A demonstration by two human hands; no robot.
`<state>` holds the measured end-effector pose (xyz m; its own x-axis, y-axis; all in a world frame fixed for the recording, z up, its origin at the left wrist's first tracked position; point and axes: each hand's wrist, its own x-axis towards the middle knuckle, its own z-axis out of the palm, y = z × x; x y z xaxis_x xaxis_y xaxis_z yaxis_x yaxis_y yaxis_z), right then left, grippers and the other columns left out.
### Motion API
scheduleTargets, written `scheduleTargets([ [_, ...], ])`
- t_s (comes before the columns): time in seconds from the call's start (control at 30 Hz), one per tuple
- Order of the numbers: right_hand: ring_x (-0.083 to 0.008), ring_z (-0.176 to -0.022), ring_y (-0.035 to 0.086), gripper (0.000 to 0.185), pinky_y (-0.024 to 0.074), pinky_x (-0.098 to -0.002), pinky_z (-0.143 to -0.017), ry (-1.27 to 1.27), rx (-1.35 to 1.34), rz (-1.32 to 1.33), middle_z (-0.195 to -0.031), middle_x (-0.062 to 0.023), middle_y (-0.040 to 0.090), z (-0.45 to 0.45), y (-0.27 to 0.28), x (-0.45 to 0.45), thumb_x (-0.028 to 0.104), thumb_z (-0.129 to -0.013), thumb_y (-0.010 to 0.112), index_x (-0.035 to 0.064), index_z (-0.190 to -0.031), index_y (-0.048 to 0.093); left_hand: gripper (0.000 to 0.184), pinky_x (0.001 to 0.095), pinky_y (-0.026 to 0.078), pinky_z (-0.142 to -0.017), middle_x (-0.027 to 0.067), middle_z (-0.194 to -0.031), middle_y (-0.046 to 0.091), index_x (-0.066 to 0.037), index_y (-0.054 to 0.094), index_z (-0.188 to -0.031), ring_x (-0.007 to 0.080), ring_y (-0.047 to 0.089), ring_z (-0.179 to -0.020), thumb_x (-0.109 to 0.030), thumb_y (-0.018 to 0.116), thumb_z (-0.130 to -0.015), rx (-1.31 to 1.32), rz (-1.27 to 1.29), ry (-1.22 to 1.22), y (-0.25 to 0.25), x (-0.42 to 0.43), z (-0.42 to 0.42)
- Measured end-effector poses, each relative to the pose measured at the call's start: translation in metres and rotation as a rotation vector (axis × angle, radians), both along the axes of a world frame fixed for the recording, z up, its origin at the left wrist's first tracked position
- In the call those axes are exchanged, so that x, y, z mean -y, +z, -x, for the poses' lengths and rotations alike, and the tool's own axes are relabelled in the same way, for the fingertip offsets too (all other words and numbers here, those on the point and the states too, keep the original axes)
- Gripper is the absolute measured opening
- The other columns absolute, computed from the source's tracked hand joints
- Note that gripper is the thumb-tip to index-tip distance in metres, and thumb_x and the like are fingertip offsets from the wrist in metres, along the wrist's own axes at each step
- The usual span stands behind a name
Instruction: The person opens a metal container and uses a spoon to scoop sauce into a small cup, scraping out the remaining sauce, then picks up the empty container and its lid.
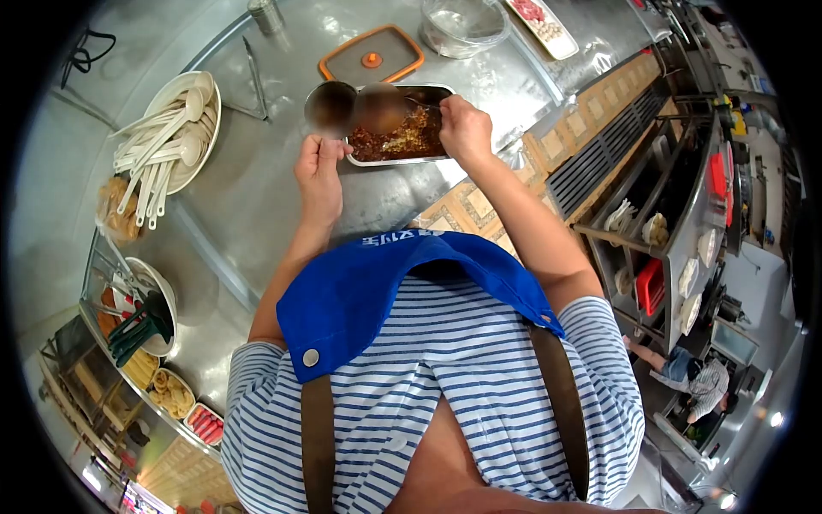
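Note:
A metal tray [400, 161] of dark red-brown sauce with pale bits sits on the steel table. At its left end my left hand [319, 176] is closed, fingers pinched, below a round dark bowl or ladle [331, 104] that it seems to hold; the bowl is blurred. My right hand [467, 133] is closed at the tray's right end, around the end of a thin utensil that reaches into the sauce. A second blurred round shape lies over the tray's upper left. Behind the tray rests a clear lid [347, 65] with an orange rim.
Left on the steel table [257, 163] are a plate of white spoons [184, 141], tongs [255, 81] and a bowl of utensils [167, 295]. A clear bowl [462, 30] and a meat tray [548, 32] stand behind. Shelves [634, 214] and a person [704, 385] are at right.

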<state>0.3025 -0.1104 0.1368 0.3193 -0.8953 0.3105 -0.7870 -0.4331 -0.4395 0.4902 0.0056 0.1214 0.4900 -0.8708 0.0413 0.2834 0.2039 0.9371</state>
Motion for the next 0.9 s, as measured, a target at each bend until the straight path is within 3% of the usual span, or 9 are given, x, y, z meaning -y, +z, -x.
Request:
scheduleTargets([
  [0.07, -0.0344, -0.066, 0.059, 0.002, 0.0476, -0.0412, -0.059, 0.016, 0.089, 0.001, -0.073, -0.0151, 0.062, -0.011, -0.007, 0.002, 0.008, -0.078, 0.057, 0.0060, -0.078, 0.057, 0.016, 0.0252, 0.040, -0.075, 0.0010, -0.075, 0.046, -0.005, 0.047, -0.082, 0.0121, 0.049, -0.077, -0.016, 0.046, -0.093, -0.029, -0.013, -0.074, -0.004, 0.001, -0.001],
  [0.3, -0.0374, -0.065, 0.058, 0.006, 0.0442, -0.0472, -0.061, 0.164, -0.121, -0.300, -0.066, -0.0177, 0.059, -0.022, -0.004, -0.015, 0.007, -0.066, 0.052, 0.0071, -0.071, 0.056, 0.014, 0.0260, 0.042, -0.078, 0.0010, -0.077, 0.047, -0.005, 0.047, -0.084, 0.0117, 0.050, -0.079, -0.015, 0.046, -0.093, -0.039, -0.053, -0.064, -0.007, 0.003, -0.003],
  [0.37, -0.0372, -0.067, 0.058, 0.007, 0.0447, -0.0463, -0.061, 0.187, -0.165, -0.340, -0.067, -0.0180, 0.060, -0.021, 0.004, -0.012, 0.006, -0.066, 0.051, 0.0071, -0.069, 0.057, 0.019, 0.0204, 0.038, -0.065, 0.0016, -0.073, 0.050, -0.003, 0.048, -0.081, 0.0075, 0.048, -0.071, -0.017, 0.046, -0.093, -0.039, -0.062, -0.017, -0.005, 0.005, -0.001],
  [0.43, -0.0371, -0.068, 0.058, 0.008, 0.0453, -0.0455, -0.061, 0.207, -0.207, -0.382, -0.068, -0.0183, 0.060, -0.018, 0.008, -0.008, 0.006, -0.065, 0.050, 0.0071, -0.067, 0.058, 0.019, 0.0201, 0.038, -0.065, 0.0020, -0.074, 0.051, -0.003, 0.048, -0.081, 0.0073, 0.047, -0.071, -0.017, 0.046, -0.093, -0.014, -0.067, -0.011, -0.002, 0.006, 0.001],
  [0.53, -0.0326, -0.064, 0.060, 0.011, 0.0466, -0.0413, -0.059, 0.303, -0.124, -0.447, -0.066, -0.0166, 0.061, -0.014, 0.006, 0.007, 0.007, -0.066, 0.052, 0.0067, -0.066, 0.063, 0.019, 0.0199, 0.038, -0.065, 0.0024, -0.075, 0.053, -0.002, 0.049, -0.082, 0.0069, 0.047, -0.071, -0.017, 0.046, -0.093, 0.031, -0.063, -0.007, -0.007, 0.007, 0.001],
  [0.63, -0.0176, -0.051, 0.056, 0.013, 0.0441, -0.0312, -0.051, 0.223, 0.207, -0.931, -0.056, -0.0105, 0.058, -0.011, 0.003, 0.018, 0.000, -0.067, 0.053, -0.0030, -0.071, 0.064, 0.019, 0.0201, 0.038, -0.066, 0.0025, -0.075, 0.053, -0.002, 0.049, -0.082, 0.0071, 0.047, -0.071, -0.017, 0.045, -0.093, 0.043, -0.064, -0.006, -0.007, 0.007, 0.001],
  [0.73, -0.0154, -0.050, 0.053, 0.013, 0.0408, -0.0293, -0.046, 0.139, 0.263, -1.029, -0.055, -0.0103, 0.056, -0.010, 0.015, 0.020, -0.005, -0.068, 0.050, -0.0055, -0.070, 0.062, 0.020, 0.0209, 0.039, -0.067, 0.0023, -0.075, 0.052, -0.002, 0.049, -0.081, 0.0079, 0.048, -0.072, -0.017, 0.045, -0.093, 0.007, -0.054, -0.014, -0.003, 0.007, -0.001],
  [0.77, -0.0103, -0.045, 0.046, 0.013, 0.0324, -0.0239, -0.040, 0.079, 0.286, -1.062, -0.054, -0.0060, 0.055, -0.010, 0.019, 0.019, -0.007, -0.073, 0.050, -0.0027, -0.071, 0.062, 0.020, 0.0215, 0.039, -0.067, 0.0020, -0.074, 0.051, -0.003, 0.048, -0.081, 0.0083, 0.048, -0.072, -0.017, 0.045, -0.093, -0.026, -0.039, -0.025, -0.002, 0.007, -0.001],
  [0.9, -0.0082, -0.042, 0.042, 0.011, 0.0294, -0.0226, -0.037, 0.009, 0.321, -1.112, -0.055, -0.0060, 0.055, -0.002, 0.037, 0.020, -0.006, -0.074, 0.051, -0.0025, -0.075, 0.062, 0.020, 0.0226, 0.040, -0.069, 0.0012, -0.073, 0.049, -0.003, 0.048, -0.080, 0.0088, 0.048, -0.072, -0.018, 0.046, -0.093, -0.044, -0.026, 0.007, 0.004, 0.005, -0.003],
])
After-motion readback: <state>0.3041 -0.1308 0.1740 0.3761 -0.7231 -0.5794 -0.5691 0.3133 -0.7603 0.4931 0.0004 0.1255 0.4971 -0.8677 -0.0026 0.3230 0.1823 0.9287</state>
